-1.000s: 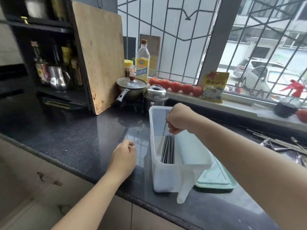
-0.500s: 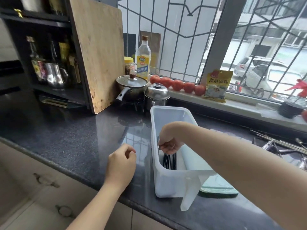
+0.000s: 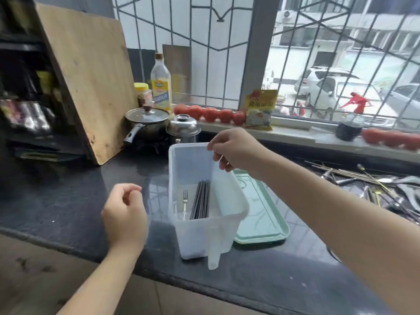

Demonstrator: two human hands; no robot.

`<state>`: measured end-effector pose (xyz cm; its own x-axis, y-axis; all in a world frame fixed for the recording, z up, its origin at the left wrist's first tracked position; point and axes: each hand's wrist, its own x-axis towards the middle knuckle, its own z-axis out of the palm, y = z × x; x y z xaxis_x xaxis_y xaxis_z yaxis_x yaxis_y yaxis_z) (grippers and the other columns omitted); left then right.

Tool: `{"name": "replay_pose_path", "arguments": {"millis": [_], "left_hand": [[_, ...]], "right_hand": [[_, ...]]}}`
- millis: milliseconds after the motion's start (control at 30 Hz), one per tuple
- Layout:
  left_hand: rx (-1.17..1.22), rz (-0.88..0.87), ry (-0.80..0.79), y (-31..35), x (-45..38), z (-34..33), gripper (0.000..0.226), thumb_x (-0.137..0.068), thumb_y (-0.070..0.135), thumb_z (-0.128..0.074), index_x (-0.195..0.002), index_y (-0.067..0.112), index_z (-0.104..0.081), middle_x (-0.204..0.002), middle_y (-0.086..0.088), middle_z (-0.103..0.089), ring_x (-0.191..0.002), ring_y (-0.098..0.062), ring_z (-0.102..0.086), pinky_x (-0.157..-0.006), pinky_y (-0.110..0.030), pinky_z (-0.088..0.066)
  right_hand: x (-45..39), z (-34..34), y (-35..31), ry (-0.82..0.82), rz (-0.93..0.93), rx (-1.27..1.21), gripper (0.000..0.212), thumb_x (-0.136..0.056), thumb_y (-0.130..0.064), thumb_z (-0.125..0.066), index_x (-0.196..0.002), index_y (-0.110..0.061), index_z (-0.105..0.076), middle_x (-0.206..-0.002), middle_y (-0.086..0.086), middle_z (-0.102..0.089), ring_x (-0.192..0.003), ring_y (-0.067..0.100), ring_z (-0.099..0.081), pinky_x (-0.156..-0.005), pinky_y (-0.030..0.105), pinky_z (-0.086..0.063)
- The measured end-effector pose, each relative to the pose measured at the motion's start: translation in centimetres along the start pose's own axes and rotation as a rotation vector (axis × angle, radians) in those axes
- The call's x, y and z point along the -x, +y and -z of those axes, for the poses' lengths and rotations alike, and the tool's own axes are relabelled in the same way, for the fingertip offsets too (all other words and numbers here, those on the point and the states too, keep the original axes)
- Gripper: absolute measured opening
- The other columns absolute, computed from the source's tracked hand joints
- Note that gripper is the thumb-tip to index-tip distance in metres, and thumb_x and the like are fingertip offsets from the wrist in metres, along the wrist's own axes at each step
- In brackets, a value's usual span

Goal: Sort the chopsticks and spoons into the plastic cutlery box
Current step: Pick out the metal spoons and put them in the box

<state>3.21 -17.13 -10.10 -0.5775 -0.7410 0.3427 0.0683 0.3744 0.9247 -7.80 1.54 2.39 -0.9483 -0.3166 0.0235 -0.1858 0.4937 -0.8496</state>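
The translucent white plastic cutlery box (image 3: pixel 236 209) stands on the dark counter. Inside it lie a bundle of dark chopsticks (image 3: pixel 201 198) and a small metal fork (image 3: pixel 185 201) to their left. My right hand (image 3: pixel 231 150) hovers over the box's far right corner with loosely curled fingers and holds nothing. My left hand (image 3: pixel 125 214) rests near the counter's front edge, left of the box, loosely curled and empty. A heap of loose spoons and chopsticks (image 3: pixel 372 187) lies on the counter at the right.
A pale green lid (image 3: pixel 261 214) lies flat against the box's right side. Behind the box are a lidded pot (image 3: pixel 147 123), a steel kettle (image 3: pixel 183 129), an oil bottle (image 3: pixel 161 85) and a leaning wooden board (image 3: pixel 88 80). Tomatoes (image 3: pixel 210 114) line the window sill.
My right hand has come up out of the box, leaving the chopsticks lying inside, and now hangs over the far rim. My left hand has stayed in place.
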Motion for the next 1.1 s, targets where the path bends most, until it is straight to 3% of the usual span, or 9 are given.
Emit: {"name": "replay_pose_path", "arguments": {"millis": [67, 167, 300, 400, 567, 700, 867, 1000, 1100], "left_hand": [[0.133, -0.143, -0.001, 5.6, 1.1, -1.1, 0.019, -0.092, 0.007, -0.051, -0.09, 0.019, -0.065, -0.074, 0.001, -0.06, -0.072, -0.025, -0.057, -0.063, -0.035, -0.043], [0.415, -0.334, -0.197, 13.5, 5.7, -4.1, 0.023, -0.091, 0.005, -0.051, -0.085, 0.023, -0.063, -0.069, 0.0, -0.057, -0.065, -0.021, -0.053, -0.06, -0.031, -0.043], [0.572, -0.314, -0.488, 16.8, 14.1, -10.3, 0.021, -0.088, 0.003, -0.052, -0.082, 0.019, -0.064, -0.06, 0.003, -0.058, -0.058, -0.018, -0.054, -0.056, -0.025, -0.046], [0.297, -0.297, -0.701, 13.0, 18.7, -16.3, 0.018, -0.088, 0.008, -0.055, -0.081, 0.02, -0.066, -0.066, 0.008, -0.064, -0.062, -0.012, -0.057, -0.06, -0.024, -0.045], [-0.35, -0.777, -0.809, 4.6, 22.0, -22.1, 0.019, -0.081, -0.002, -0.069, -0.092, 0.013, -0.067, -0.086, -0.002, -0.061, -0.082, -0.026, -0.055, -0.074, -0.042, -0.052], [-0.479, -0.9, -0.783, 3.9, 22.3, -23.6, 0.023, -0.079, 0.005, -0.06, -0.1, 0.01, -0.066, -0.094, -0.007, -0.063, -0.09, -0.031, -0.055, -0.075, -0.046, -0.052], [-0.488, -0.839, -0.847, 3.8, 22.3, -23.7, 0.033, -0.09, 0.017, -0.048, -0.116, 0.015, -0.068, -0.103, -0.002, -0.065, -0.099, -0.027, -0.057, -0.082, -0.045, -0.053], [-0.417, -0.794, -0.866, 3.8, 22.2, -23.7, 0.039, -0.096, 0.025, -0.042, -0.124, 0.016, -0.067, -0.114, 0.0, -0.064, -0.109, -0.022, -0.058, -0.09, -0.043, -0.054], [-0.362, -0.801, -0.946, 4.1, 22.3, -23.3, 0.048, -0.102, 0.037, -0.037, -0.142, 0.019, -0.057, -0.137, 0.007, -0.056, -0.13, -0.014, -0.05, -0.108, -0.038, -0.046]], "right_hand": [[2.9, 2.4, 1.9, 0.132, 0.048, -0.126, 0.024, -0.098, -0.001, -0.049, -0.096, -0.004, -0.072, -0.068, 0.007, -0.064, -0.052, 0.016, -0.054, -0.046, 0.024, -0.045], [6.4, 4.8, 5.1, 0.221, -0.037, -0.391, 0.023, -0.097, 0.002, -0.049, -0.096, -0.003, -0.071, -0.062, 0.005, -0.059, -0.049, 0.014, -0.048, -0.048, 0.026, -0.039], [10.7, 7.8, 10.7, 0.293, -0.002, -0.307, 0.025, -0.09, 0.001, -0.049, -0.088, -0.009, -0.072, -0.064, 0.005, -0.062, -0.049, 0.015, -0.053, -0.048, 0.027, -0.041], [14.4, 11.5, 16.8, 0.4, -0.065, -0.163, 0.025, -0.091, -0.001, -0.051, -0.083, -0.013, -0.072, -0.065, 0.001, -0.064, -0.048, 0.013, -0.056, -0.045, 0.023, -0.042], [18.9, 17.7, 26.7, 0.562, -0.285, 0.174, 0.024, -0.094, -0.01, -0.054, -0.085, -0.025, -0.07, -0.075, -0.011, -0.066, -0.064, 0.013, -0.062, -0.064, 0.031, -0.05], [18.0, 19.8, 29.8, 0.55, -0.364, 0.36, 0.026, -0.094, -0.009, -0.053, -0.098, -0.025, -0.072, -0.098, -0.006, -0.07, -0.087, 0.015, -0.064, -0.08, 0.029, -0.05], [13.2, 19.4, 29.3, 0.534, -0.271, 0.518, 0.031, -0.099, -0.017, -0.049, -0.123, -0.019, -0.068, -0.122, 0.004, -0.063, -0.115, 0.026, -0.056, -0.098, 0.039, -0.048], [10.7, 16.1, 29.9, 0.206, -0.286, 0.781, 0.044, -0.106, -0.042, -0.035, -0.143, -0.022, -0.048, -0.156, 0.008, -0.037, -0.143, 0.031, -0.028, -0.118, 0.046, -0.02], [10.9, 14.2, 29.5, 0.096, -0.113, 0.712, 0.042, -0.108, -0.036, -0.029, -0.147, -0.026, -0.04, -0.158, 0.0, -0.034, -0.151, 0.023, -0.019, -0.123, 0.051, -0.001]]}}
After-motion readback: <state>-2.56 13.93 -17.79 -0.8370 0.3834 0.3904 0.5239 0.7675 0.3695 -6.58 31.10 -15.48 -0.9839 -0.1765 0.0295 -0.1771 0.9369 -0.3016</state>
